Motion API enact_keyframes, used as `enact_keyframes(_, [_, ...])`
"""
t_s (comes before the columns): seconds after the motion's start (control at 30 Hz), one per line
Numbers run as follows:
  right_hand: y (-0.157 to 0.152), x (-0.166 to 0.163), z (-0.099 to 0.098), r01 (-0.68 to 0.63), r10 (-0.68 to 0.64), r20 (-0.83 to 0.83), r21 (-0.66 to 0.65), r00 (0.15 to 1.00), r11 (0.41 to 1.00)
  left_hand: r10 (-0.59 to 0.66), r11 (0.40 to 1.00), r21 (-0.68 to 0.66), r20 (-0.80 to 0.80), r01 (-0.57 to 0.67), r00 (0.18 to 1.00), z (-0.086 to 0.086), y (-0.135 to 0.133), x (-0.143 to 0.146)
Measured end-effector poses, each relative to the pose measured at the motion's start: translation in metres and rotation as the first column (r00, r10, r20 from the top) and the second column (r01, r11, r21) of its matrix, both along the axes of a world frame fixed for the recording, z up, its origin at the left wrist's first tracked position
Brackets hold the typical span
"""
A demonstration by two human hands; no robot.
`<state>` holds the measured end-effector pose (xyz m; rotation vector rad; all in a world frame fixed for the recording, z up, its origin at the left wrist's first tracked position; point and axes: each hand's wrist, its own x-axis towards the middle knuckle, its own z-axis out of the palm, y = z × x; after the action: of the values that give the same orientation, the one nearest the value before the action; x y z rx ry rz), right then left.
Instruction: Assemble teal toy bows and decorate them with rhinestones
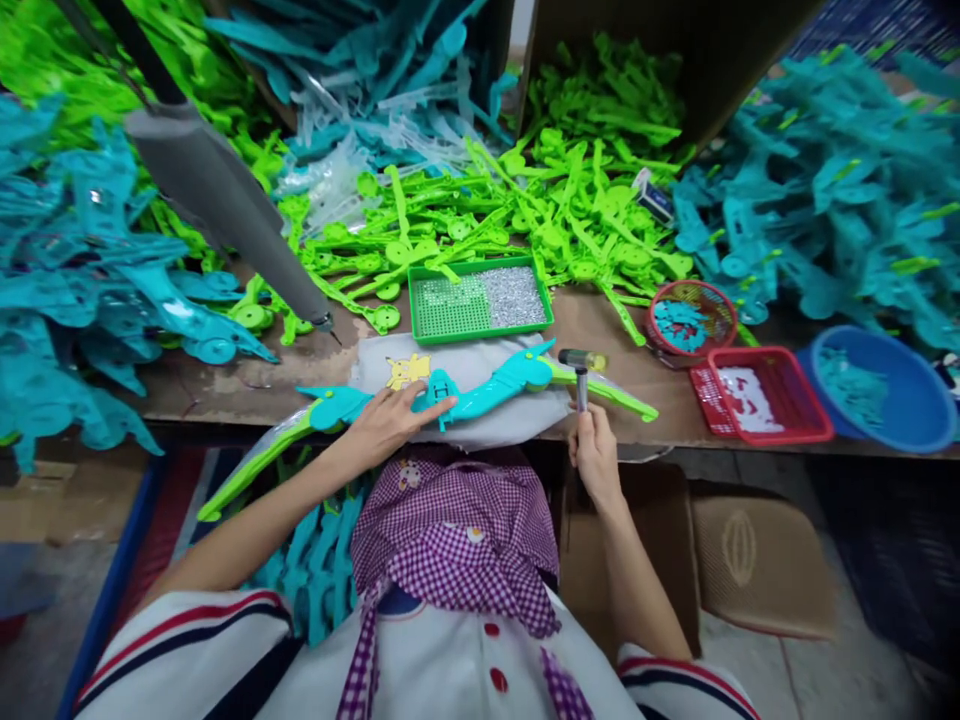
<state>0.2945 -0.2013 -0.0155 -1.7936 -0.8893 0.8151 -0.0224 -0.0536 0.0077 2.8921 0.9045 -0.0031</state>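
A turquoise and green plastic toy bow (487, 395) lies across a grey cloth (517, 428) near the table's front edge. My left hand (386, 420) holds the bow at its middle, with one finger stretched along it and the others partly hidden. A small hammer (582, 385) stands upright in my right hand (596, 450), fingers wrapped round its handle. The hammer's head, with a yellowish end, is above the bow's right green limb. Just behind the cloth is a green tray (454, 335) holding many small silvery pieces (517, 297).
Green plastic parts (450, 225) heap up behind the tray. Turquoise parts pile at left (97, 250) and right (847, 190). A grey hanging power screwdriver (225, 190) points down at left. Right stand a round red basket (694, 345), a red tray (806, 425) and a blue basin (919, 400).
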Motion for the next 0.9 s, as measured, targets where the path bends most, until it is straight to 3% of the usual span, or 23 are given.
enact_keyframes(0.3, [-0.006,0.008,0.000,-0.122,0.205,0.362,-0.240,0.909,0.963,-0.220,0.947,-0.265,-0.119,0.182,0.968,0.018,0.023,0.009])
enact_keyframes(0.37, [-0.005,0.010,0.003,-0.111,0.221,0.408,-0.276,0.886,0.955,-0.175,0.949,-0.281,-0.092,0.143,0.980,0.016,0.022,0.010])
enact_keyframes(0.53, [-0.002,0.010,0.007,-0.090,0.256,0.471,-0.346,0.844,0.934,0.115,0.942,-0.312,-0.061,-0.128,0.992,0.011,0.017,0.008])
enact_keyframes(0.6, [0.001,0.009,0.008,-0.087,0.271,0.490,-0.366,0.829,0.927,0.090,0.933,-0.343,-0.077,-0.112,0.993,0.011,0.016,0.007])
enact_keyframes(0.73, [0.004,0.011,0.011,-0.086,0.294,0.496,-0.399,0.817,0.913,-0.062,0.920,-0.390,-0.025,0.048,0.998,0.010,0.015,0.004])
enact_keyframes(0.9, [-0.005,0.013,0.013,-0.068,0.213,0.475,-0.304,0.854,0.950,-0.003,0.920,-0.392,-0.027,-0.007,1.000,0.007,0.012,0.006])
